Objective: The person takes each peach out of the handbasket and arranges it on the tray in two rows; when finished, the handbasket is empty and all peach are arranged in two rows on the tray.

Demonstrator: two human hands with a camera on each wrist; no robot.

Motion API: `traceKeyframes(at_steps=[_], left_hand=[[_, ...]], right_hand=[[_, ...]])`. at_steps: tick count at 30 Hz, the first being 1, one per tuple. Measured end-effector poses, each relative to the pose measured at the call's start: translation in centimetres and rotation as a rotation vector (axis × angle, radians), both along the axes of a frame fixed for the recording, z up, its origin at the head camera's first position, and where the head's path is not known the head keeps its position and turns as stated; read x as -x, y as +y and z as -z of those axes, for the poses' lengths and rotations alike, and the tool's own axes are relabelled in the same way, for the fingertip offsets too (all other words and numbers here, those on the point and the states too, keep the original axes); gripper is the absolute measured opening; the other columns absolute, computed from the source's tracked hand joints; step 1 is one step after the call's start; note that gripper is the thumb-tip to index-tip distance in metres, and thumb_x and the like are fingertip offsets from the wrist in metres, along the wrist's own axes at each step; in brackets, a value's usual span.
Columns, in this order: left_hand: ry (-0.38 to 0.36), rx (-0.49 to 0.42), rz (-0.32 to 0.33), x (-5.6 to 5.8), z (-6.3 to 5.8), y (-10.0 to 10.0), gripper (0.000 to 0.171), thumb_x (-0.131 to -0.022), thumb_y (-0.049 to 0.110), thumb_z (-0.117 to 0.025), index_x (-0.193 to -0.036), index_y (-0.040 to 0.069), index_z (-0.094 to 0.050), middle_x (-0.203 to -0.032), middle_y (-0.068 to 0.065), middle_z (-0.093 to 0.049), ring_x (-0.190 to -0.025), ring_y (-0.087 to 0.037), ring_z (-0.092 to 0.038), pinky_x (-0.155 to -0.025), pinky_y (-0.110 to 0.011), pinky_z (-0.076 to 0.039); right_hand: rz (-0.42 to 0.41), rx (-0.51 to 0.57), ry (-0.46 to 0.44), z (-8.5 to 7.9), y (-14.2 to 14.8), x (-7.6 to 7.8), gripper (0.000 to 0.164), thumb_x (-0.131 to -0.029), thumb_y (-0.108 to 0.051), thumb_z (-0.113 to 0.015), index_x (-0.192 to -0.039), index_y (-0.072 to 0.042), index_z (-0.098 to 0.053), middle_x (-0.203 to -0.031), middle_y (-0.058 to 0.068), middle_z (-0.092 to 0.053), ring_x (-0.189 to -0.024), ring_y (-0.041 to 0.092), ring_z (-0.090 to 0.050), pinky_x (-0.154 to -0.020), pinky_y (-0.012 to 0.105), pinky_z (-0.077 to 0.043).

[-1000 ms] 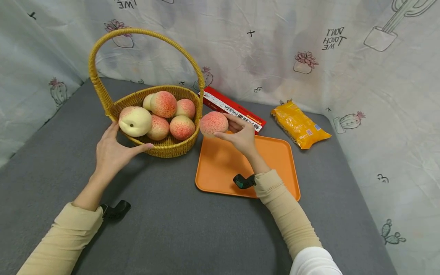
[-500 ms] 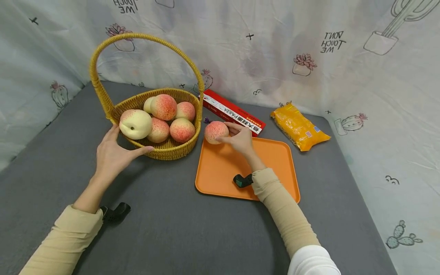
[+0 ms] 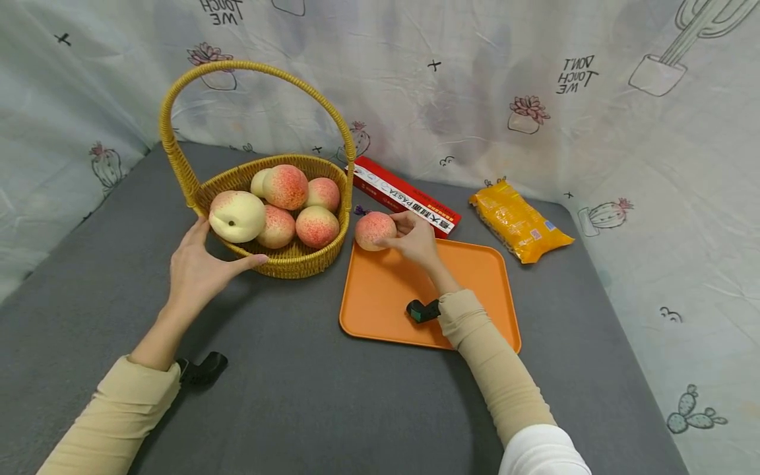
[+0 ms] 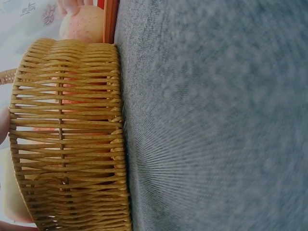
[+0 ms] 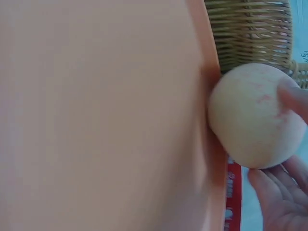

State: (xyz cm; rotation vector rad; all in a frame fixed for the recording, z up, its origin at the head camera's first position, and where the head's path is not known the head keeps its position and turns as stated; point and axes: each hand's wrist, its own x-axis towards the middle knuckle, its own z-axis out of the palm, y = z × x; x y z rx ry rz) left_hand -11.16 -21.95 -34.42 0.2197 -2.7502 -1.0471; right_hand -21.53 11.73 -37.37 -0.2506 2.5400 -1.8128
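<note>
At the far left corner of an orange tray, my right hand holds a pink and cream peach between thumb and fingers. The right wrist view shows this peach right at the tray's rim. My left hand rests against the near left side of a yellow woven basket, its thumb stretched along the rim and fingers spread. Several peaches lie inside the basket, including a pale one close to the left fingers. In the left wrist view the basket wall hides most of them.
A red pasta box lies behind the tray, right of the basket. Farther right is a yellow plastic packet. The basket's tall handle arches over the fruit. A printed cloth hangs behind the grey tabletop.
My right hand has lowered the peach from beside the basket's rim to the tray's far left corner, moving slightly right. The left hand has stayed at the basket.
</note>
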Motion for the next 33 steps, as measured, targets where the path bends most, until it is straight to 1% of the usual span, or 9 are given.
traceKeyframes(at_steps=[4, 7, 11, 16, 19, 26, 30, 33], left_hand=[[0.011, 0.001, 0.002, 0.0, 0.0, 0.0, 0.116, -0.072, 0.050, -0.083, -0.153, -0.003, -0.019, -0.156, -0.026, -0.021, -0.141, -0.046, -0.020, -0.107, -0.065, -0.022], [0.019, -0.003, 0.006, 0.0, 0.1, -0.1, 0.116, -0.072, 0.049, -0.083, -0.154, -0.002, -0.019, -0.156, -0.026, -0.021, -0.142, -0.045, -0.020, -0.108, -0.065, -0.022], [0.021, -0.007, 0.010, 0.1, 0.1, 0.0, 0.116, -0.072, 0.049, -0.083, -0.154, -0.001, -0.019, -0.157, -0.025, -0.021, -0.142, -0.045, -0.020, -0.108, -0.065, -0.021], [0.024, -0.009, 0.013, 0.1, 0.1, 0.0, 0.116, -0.071, 0.049, -0.083, -0.154, -0.001, -0.019, -0.157, -0.025, -0.021, -0.142, -0.045, -0.019, -0.108, -0.065, -0.021], [0.023, -0.007, 0.011, 0.1, 0.1, 0.0, 0.116, -0.072, 0.049, -0.083, -0.154, 0.000, -0.019, -0.157, -0.025, -0.020, -0.142, -0.045, -0.019, -0.108, -0.065, -0.020], [0.017, -0.006, 0.010, 0.0, 0.1, 0.1, 0.115, -0.073, 0.049, -0.082, -0.154, -0.002, -0.018, -0.157, -0.026, -0.020, -0.142, -0.046, -0.019, -0.108, -0.066, -0.020], [0.011, -0.004, 0.007, 0.0, 0.0, 0.1, 0.115, -0.073, 0.049, -0.082, -0.154, -0.002, -0.019, -0.156, -0.026, -0.020, -0.142, -0.047, -0.019, -0.108, -0.067, -0.019], [0.007, -0.003, 0.008, -0.1, 0.0, 0.2, 0.115, -0.073, 0.049, -0.082, -0.154, -0.002, -0.018, -0.156, -0.026, -0.020, -0.142, -0.047, -0.019, -0.108, -0.067, -0.019]], right_hand=[[-0.026, -0.105, -0.020, -0.3, 0.6, 0.0, 0.053, -0.073, -0.005, -0.085, -0.120, 0.003, -0.062, -0.122, 0.019, -0.063, -0.113, 0.029, -0.062, -0.093, 0.033, -0.051], [-0.040, -0.133, -0.036, -0.4, 0.9, -0.1, 0.059, -0.074, -0.006, -0.085, -0.126, 0.003, -0.061, -0.126, 0.019, -0.062, -0.115, 0.029, -0.061, -0.094, 0.033, -0.051], [-0.043, -0.129, -0.044, -0.5, 0.9, -0.4, 0.060, -0.074, -0.004, -0.084, -0.129, 0.004, -0.060, -0.129, 0.020, -0.061, -0.117, 0.030, -0.060, -0.095, 0.034, -0.050], [-0.069, -0.106, -0.024, -0.6, 0.4, -0.3, 0.059, -0.075, 0.001, -0.082, -0.129, 0.005, -0.059, -0.130, 0.021, -0.059, -0.119, 0.031, -0.059, -0.096, 0.034, -0.050], [-0.086, -0.088, -0.010, -0.7, -0.1, -0.2, 0.061, -0.074, 0.003, -0.082, -0.130, 0.006, -0.058, -0.131, 0.022, -0.058, -0.121, 0.031, -0.057, -0.097, 0.034, -0.049], [-0.066, -0.122, 0.023, -0.5, -0.5, 0.1, 0.064, -0.072, 0.001, -0.084, -0.130, 0.003, -0.059, -0.131, 0.019, -0.059, -0.119, 0.029, -0.059, -0.096, 0.032, -0.050], [-0.077, -0.136, 0.015, -0.5, -0.4, 0.1, 0.066, -0.074, 0.000, -0.084, -0.134, 0.002, -0.056, -0.135, 0.018, -0.056, -0.123, 0.029, -0.056, -0.097, 0.033, -0.049], [-0.087, -0.175, 0.024, -0.5, -0.5, 0.0, 0.069, -0.074, -0.003, -0.084, -0.136, 0.002, -0.054, -0.136, 0.018, -0.055, -0.123, 0.028, -0.056, -0.098, 0.035, -0.048]])
